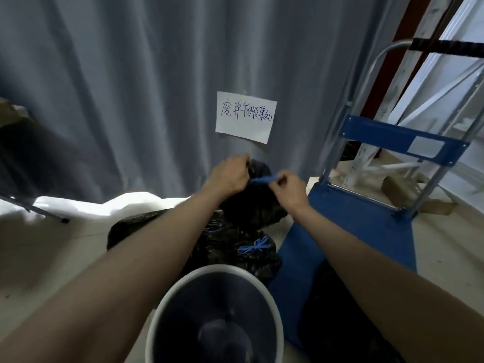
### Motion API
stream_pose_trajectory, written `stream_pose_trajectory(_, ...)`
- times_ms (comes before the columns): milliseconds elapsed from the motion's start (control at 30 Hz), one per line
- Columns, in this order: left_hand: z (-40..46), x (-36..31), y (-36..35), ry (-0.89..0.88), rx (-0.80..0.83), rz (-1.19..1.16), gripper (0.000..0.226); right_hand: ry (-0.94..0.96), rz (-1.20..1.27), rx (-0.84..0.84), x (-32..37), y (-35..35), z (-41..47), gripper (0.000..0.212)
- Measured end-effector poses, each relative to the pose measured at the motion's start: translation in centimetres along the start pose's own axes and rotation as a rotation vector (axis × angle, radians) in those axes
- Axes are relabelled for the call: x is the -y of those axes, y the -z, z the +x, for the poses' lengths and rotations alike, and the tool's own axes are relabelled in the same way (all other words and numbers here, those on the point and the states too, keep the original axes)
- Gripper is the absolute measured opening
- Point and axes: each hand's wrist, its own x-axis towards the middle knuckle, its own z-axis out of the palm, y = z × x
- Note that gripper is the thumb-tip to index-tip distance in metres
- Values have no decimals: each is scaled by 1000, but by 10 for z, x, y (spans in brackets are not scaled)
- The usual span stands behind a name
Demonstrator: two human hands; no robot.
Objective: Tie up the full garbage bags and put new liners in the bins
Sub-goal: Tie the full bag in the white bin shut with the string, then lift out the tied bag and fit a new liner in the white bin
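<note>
Left hand (230,174): fingers curled tight round the gathered neck of the far bag (251,203), which sits on the floor against the curtain (131,74), just left of the trolley (366,213). Right hand (290,186): thumb and fingers pinch the end of the blue drawstring (262,179), stretched taut between the two hands. Looks like the knot is mid-pull, not closed yet.

Risks, as I read it:
- Drawstring snaps or tears out of its hem if the right hand pulls harder while the left holds the neck fixed. Thin plastic, full bag.
- Neck slips out of the left grip, and the mouth reopens.
- Loose knot, so the bag opens when lifted.
- Elbows are right over the bin (214,310) at the bottom edge; stepping forward could knock it over.

Counts, left to right:
- Hands: 2, both busy.
- Black bags: 2 clear ones, the far bag and a near bag (230,247) already tied with a blue bow (252,247). More dark plastic lies to the left and lower right; can't tell if those are separate bags.
- Bins: 1, white rim, no liner visible inside.
- Paper sign (245,116) on the curtain: 1.
- Trolley: 1.
</note>
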Motion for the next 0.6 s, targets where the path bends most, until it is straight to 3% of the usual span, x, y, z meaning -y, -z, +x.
stream_pose_trajectory(133,-42,29,-84,5,229,235,29,-149,-201,205,-67,-33,-29,24)
stream_pose_trajectory(233,-55,33,-110,19,299,295,30,-169,-240,338,-85,-37,-40,6)
stream_pose_trajectory(600,-69,-23,-101,-52,245,219,43,-11,-359,330,-88,17,-74,27)
